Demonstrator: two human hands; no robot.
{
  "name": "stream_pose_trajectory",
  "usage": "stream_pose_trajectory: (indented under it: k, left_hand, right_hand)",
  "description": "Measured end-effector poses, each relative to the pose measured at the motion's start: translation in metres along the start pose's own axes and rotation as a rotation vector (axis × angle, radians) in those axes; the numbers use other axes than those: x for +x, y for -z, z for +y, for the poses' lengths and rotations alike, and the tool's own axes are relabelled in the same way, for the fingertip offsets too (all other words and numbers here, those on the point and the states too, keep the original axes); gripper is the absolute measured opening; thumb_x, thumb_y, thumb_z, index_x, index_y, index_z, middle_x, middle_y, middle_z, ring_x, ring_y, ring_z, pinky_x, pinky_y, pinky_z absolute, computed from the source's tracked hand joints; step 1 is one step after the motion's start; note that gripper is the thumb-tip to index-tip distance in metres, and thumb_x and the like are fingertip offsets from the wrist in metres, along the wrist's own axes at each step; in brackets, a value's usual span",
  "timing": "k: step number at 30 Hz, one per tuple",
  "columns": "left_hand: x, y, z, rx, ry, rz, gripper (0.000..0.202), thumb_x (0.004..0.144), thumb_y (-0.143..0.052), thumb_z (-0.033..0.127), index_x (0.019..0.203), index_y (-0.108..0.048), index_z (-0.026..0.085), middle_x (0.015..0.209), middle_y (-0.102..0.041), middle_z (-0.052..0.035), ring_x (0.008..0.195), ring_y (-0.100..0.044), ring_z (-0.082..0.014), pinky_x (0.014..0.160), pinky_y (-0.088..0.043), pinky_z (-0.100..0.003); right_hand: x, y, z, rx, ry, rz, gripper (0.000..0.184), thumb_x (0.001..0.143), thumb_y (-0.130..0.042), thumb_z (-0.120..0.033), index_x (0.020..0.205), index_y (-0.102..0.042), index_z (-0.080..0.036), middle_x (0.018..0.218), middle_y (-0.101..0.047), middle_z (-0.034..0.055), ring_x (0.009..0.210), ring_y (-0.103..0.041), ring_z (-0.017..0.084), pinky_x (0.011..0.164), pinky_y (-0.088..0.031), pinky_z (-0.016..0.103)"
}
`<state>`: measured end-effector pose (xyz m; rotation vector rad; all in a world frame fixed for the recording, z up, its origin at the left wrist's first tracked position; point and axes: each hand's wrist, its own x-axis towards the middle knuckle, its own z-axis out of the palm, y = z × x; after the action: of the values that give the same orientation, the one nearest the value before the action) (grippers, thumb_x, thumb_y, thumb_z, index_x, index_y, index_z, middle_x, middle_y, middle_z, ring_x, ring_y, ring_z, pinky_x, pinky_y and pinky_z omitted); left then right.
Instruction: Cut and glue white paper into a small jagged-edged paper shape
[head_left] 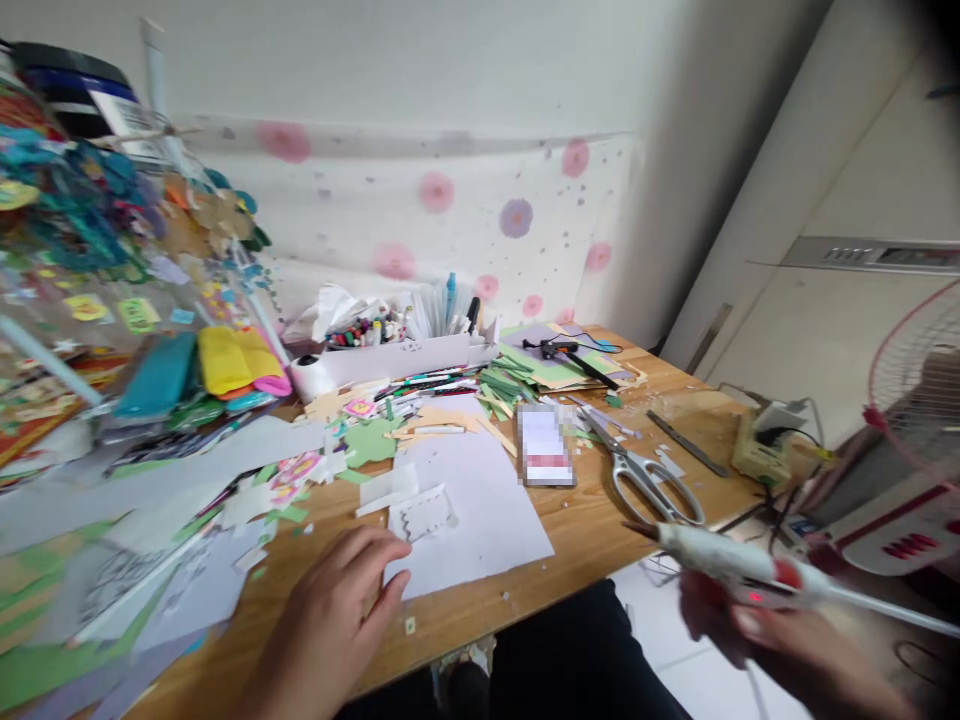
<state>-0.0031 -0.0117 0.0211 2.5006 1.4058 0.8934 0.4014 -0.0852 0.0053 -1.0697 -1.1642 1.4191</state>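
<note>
My right hand (780, 640) is wrapped around a white hot glue gun (724, 553), which has a small red light on and a glue stick (892, 605) sticking out of its back. Its nozzle points left, near the handles of the large scissors (651, 487). My left hand (334, 605) rests at the left edge of a white sheet (491, 535), thumb and index finger apart. Those fingertips are beside a small white paper piece (427, 513) with a wavy dark outline; whether they touch it I cannot tell. A narrow white strip (388, 487) lies behind it.
A phone (545, 447) lies beside the sheet. A metal ruler-like strip (686, 442), a power strip (761, 450) and a second, black glue gun (570, 358) are at the right. Paper scraps (367, 445) cover the left. A pen box (405, 360) stands behind; a pink fan (915, 430) is at right.
</note>
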Motion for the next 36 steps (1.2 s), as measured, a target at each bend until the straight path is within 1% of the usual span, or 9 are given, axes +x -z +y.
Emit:
stream_pose_trajectory:
  k: [3,7,11,14,17,19,23,30,36]
  left_hand:
    - [0.013,-0.003,-0.013,0.067,-0.118,-0.045,0.015,0.081,-0.061,0.027,0.096,-0.064,0.027,0.097,-0.066,-0.0043,0.09,-0.064,-0.0227,0.077,-0.051,-0.032]
    - [0.041,0.001,-0.026,0.089,-0.123,-0.237,0.017,0.082,-0.06,0.031,0.098,-0.064,0.026,0.104,-0.065,-0.0054,0.095,-0.062,-0.0232,0.08,-0.051,-0.033]
    - [0.076,0.006,-0.028,0.115,-0.08,-0.377,0.023,0.091,-0.043,0.023,0.094,-0.065,0.027,0.103,-0.063,-0.0041,0.098,-0.058,-0.0229,0.082,-0.047,-0.038]
    - [0.091,0.001,-0.027,0.185,0.031,-0.436,0.018,0.084,-0.058,0.028,0.1,-0.065,0.022,0.102,-0.063,-0.0066,0.096,-0.056,-0.0272,0.084,-0.044,-0.045]
    - [0.09,-0.009,-0.026,0.198,0.085,-0.445,0.027,0.076,-0.068,0.035,0.098,-0.064,0.021,0.101,-0.06,-0.0075,0.099,-0.052,-0.0301,0.084,-0.042,-0.047]
    - [0.085,-0.015,-0.025,0.195,0.107,-0.444,0.025,0.075,-0.071,0.034,0.094,-0.063,0.02,0.101,-0.059,-0.0072,0.099,-0.051,-0.0297,0.084,-0.041,-0.046]
    - [0.079,-0.022,-0.026,0.182,0.12,-0.43,0.019,0.073,-0.073,0.027,0.08,-0.058,0.02,0.094,-0.059,-0.0029,0.091,-0.052,-0.0261,0.079,-0.037,-0.043]
    - [0.08,-0.024,-0.026,0.156,0.086,-0.418,0.019,0.073,-0.072,0.023,0.077,-0.053,0.022,0.084,-0.06,0.0016,0.086,-0.052,-0.0247,0.075,-0.031,-0.04]
    - [0.077,-0.025,-0.023,0.138,0.144,-0.385,0.025,0.073,-0.07,0.022,0.094,-0.056,0.023,0.089,-0.065,-0.0009,0.091,-0.055,-0.0275,0.08,-0.032,-0.044]
  right_hand:
    - [0.034,-0.006,0.014,0.144,0.043,-0.093,0.035,0.07,-0.072,-0.047,0.088,-0.07,-0.017,0.043,-0.048,-0.0038,0.04,-0.043,0.009,0.055,-0.046,0.03]
    - [0.058,-0.017,0.016,0.229,0.002,-0.214,0.035,0.073,-0.071,-0.045,0.092,-0.069,-0.015,0.045,-0.041,-0.0064,0.037,-0.04,0.006,0.054,-0.046,0.027]
    - [0.077,-0.046,0.009,0.245,-0.056,-0.337,0.042,0.076,-0.066,-0.052,0.094,-0.066,-0.014,0.056,-0.054,-0.0003,0.038,-0.048,0.008,0.053,-0.048,0.028]
    - [0.096,-0.076,0.009,0.242,-0.11,-0.369,0.044,0.078,-0.064,-0.053,0.093,-0.064,-0.012,0.06,-0.061,0.0049,0.046,-0.055,0.012,0.054,-0.046,0.026]
    - [0.111,-0.101,0.018,0.303,-0.123,-0.302,0.043,0.076,-0.065,-0.052,0.093,-0.062,-0.012,0.057,-0.062,0.006,0.048,-0.054,0.012,0.048,-0.038,0.021]
    - [0.117,-0.109,0.026,0.342,-0.136,-0.282,0.042,0.076,-0.065,-0.051,0.091,-0.062,-0.012,0.058,-0.063,0.0062,0.049,-0.053,0.012,0.047,-0.035,0.02]
    - [0.121,-0.107,0.036,0.335,-0.147,-0.312,0.045,0.075,-0.065,-0.052,0.092,-0.063,-0.011,0.06,-0.063,0.0065,0.055,-0.057,0.013,0.054,-0.039,0.022]
    - [0.117,-0.101,0.033,0.169,-0.223,-0.345,0.046,0.072,-0.066,-0.058,0.086,-0.063,-0.014,0.07,-0.064,0.0071,0.067,-0.059,0.017,0.062,-0.041,0.026]
    - [0.112,-0.109,0.031,0.104,-0.151,-0.223,0.05,0.078,-0.057,-0.063,0.094,-0.063,-0.016,0.069,-0.063,0.0064,0.067,-0.056,0.017,0.062,-0.04,0.028]
